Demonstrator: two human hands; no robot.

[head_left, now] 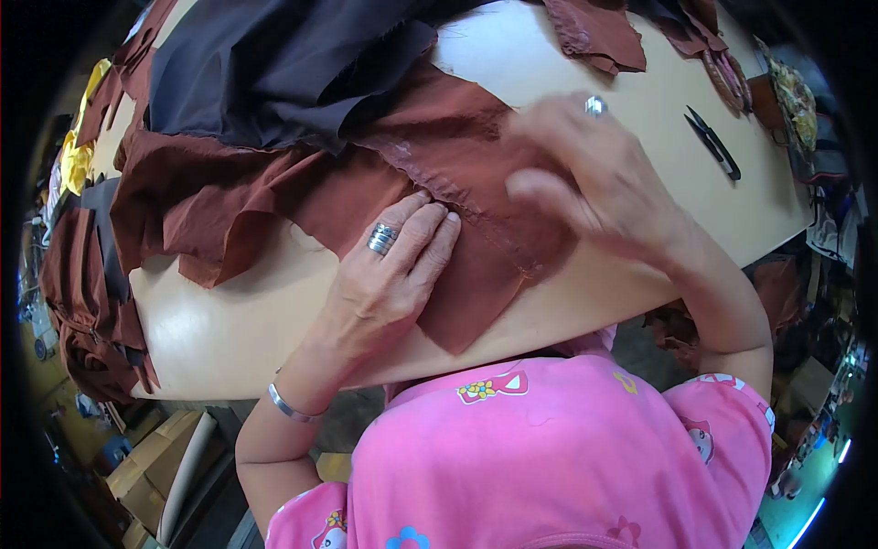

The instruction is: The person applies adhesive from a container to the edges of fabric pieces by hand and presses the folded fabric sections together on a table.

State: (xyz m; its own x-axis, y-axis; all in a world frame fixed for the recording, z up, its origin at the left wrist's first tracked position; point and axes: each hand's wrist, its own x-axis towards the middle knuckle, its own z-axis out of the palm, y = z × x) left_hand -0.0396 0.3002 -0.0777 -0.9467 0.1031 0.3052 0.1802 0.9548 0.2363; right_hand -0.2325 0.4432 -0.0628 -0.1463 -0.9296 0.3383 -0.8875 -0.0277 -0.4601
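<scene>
A reddish-brown piece of cloth [480,306] lies on the table in front of me, crossed by a raised, whitish-marked seam. My left hand [393,261], with a wide silver ring, is closed on the cloth, its bent fingertips gathered at the seam. Over the right part of the cloth is my right hand [604,174], blurred by motion. Its thumb and fingers stand apart, and I see nothing between them. Dark navy fabric [274,73] overlaps the brown cloth at the upper left.
Black thread snips [713,145] rest on the table [229,320] at the right. A brown scrap [596,37] lies at the far edge, and more brown fabric [82,293] hangs over the left edge. Cardboard boxes [151,471] stand below at the left.
</scene>
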